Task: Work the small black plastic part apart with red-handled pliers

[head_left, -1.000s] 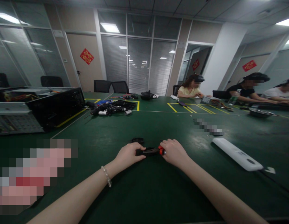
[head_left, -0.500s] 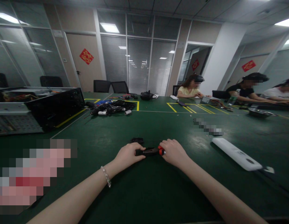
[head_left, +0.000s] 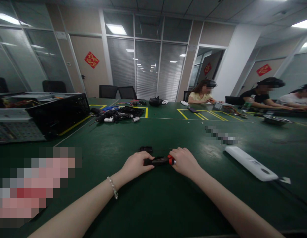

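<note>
My left hand (head_left: pixel 136 165) is closed round the left end of a small black part (head_left: pixel 155 161) lying on the green table (head_left: pixel 153 205). My right hand (head_left: pixel 185 161) is closed on a tool with a red tip (head_left: pixel 170 160) that meets the part's right end; most of the tool is hidden in the fist. A bracelet sits on my left wrist (head_left: pixel 112 186). Just behind the hands lies another small black piece (head_left: pixel 146 149).
A white power strip (head_left: pixel 251 163) lies to the right. An open computer case (head_left: pixel 37 114) stands at the left. A pile of tools and screwdrivers (head_left: pixel 116 115) sits further back. Three people work at the far right end of the table.
</note>
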The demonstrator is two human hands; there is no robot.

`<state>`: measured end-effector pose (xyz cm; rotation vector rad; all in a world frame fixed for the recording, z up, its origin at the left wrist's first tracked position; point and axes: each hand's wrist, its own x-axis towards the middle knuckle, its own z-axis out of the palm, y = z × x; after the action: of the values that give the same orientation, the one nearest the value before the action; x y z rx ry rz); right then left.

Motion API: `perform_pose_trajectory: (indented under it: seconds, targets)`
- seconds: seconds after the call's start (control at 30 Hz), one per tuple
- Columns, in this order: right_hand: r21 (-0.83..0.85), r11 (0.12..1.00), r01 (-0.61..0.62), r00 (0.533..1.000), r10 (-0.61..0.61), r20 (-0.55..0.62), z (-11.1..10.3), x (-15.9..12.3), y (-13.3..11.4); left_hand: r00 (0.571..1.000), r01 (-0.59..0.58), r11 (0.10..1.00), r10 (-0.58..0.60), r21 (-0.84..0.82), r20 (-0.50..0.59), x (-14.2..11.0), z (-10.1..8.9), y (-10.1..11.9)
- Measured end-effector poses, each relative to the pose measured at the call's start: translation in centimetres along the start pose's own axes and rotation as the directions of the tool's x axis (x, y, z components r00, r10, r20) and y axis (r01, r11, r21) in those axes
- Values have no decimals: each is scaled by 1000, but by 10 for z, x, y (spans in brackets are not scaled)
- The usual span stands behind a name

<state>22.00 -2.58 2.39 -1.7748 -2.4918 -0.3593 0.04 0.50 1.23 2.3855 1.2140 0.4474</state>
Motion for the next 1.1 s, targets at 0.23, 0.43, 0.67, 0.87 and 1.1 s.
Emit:
perform_pose_trajectory:
  seconds: [0.23,0.43,0.67,0.87,1.1]
  targets:
    - [-2,1000,10,1000,-10,-3,1,1,0,1000,5,1000,-5,20,-11,1,1,2]
    - [-3,1000,7,1000,-7,-5,-1,1,0,1000,-6,1000,6,17,-23,1,1,1]
    - [7,1000,3,1000,-3,-2,0,1,0,1000,7,1000,-7,1,-14,1,1,1]
    - [5,1000,-5,1000,4,16,-1,0,0,1000,-5,1000,5,-5,-22,1,0,1]
    - [-1,1000,7,1000,-7,-4,-1,0,0,1000,-6,1000,6,-4,-21,1,1,0]
